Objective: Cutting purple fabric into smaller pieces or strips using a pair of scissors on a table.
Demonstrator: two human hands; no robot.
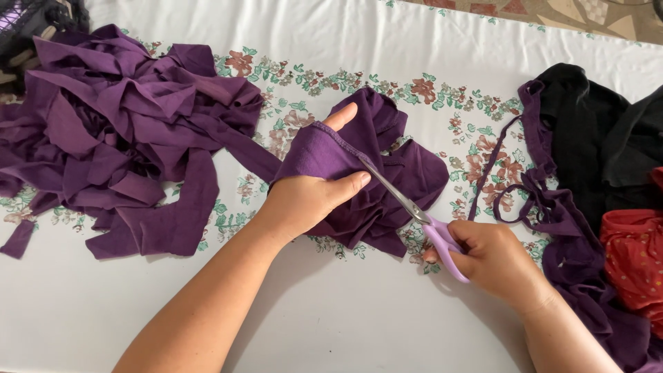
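My left hand [304, 200] pinches the purple cloth [373, 179] mid-table, thumb right beside the blades. My right hand [494, 259] is closed round the lilac scissors [421, 221], blades slid under the fold. Risky, I'd say: the thumb could get nicked, or the bunched layers could slip and the cut wander.
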